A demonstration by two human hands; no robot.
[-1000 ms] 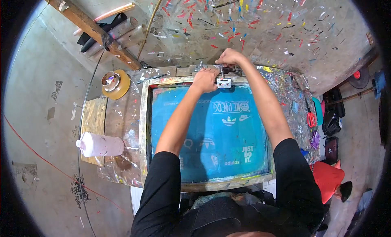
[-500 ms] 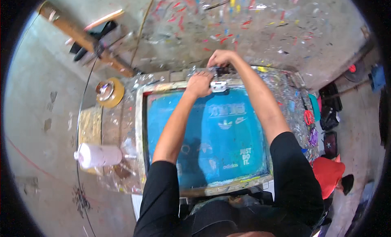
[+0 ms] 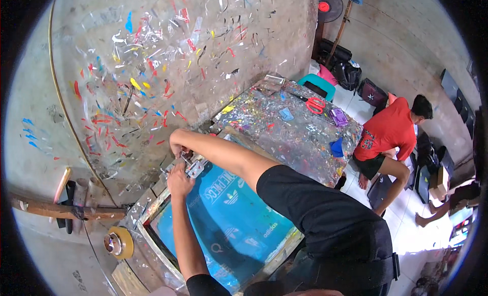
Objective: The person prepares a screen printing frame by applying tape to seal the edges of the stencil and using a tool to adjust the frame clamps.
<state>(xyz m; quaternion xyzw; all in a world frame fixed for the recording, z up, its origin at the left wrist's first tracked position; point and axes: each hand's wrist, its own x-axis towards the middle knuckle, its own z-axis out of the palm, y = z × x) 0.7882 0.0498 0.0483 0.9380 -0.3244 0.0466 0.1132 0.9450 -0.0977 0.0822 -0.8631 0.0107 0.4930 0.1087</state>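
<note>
A blue printing screen (image 3: 223,230) in a paint-stained wooden frame (image 3: 161,249) lies on the workbench below me, with pale logos and lettering on it. A silver metal clamp (image 3: 197,169) is fixed at its far edge. My left hand (image 3: 179,180) rests on the clamp, its fingers wrapped round the metalwork. Just beyond it, my right hand (image 3: 180,147) is bent down at the clamp with curled fingers; what they hold is hidden behind the hand and wrist.
The speckled bench top (image 3: 279,128) extends right, holding red scissors (image 3: 315,105) and a purple packet (image 3: 338,118). A tape roll (image 3: 126,243) sits left of the frame. A paint-marked wall rises behind. A co-worker in red (image 3: 386,136) is at the right, and another person's legs (image 3: 437,209) show farther right.
My view has swung to the right, bringing the co-worker further into sight and moving the white bottle out of it. Both hands remain at the clamp.
</note>
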